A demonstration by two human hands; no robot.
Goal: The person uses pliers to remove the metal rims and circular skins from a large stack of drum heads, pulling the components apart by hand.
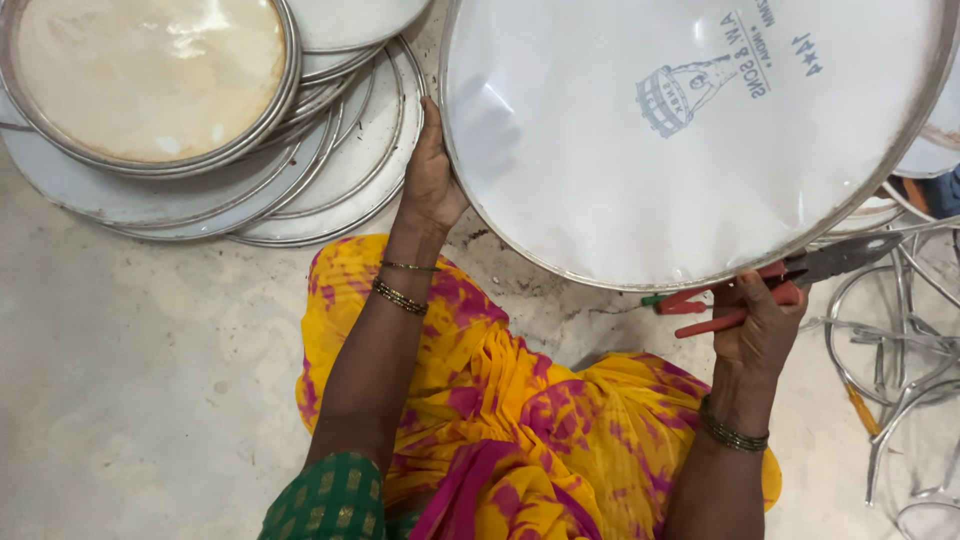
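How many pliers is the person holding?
1: red-handled pliers in the right hand, under the big white drumhead that the left hand steadies. None elsewhere visible.
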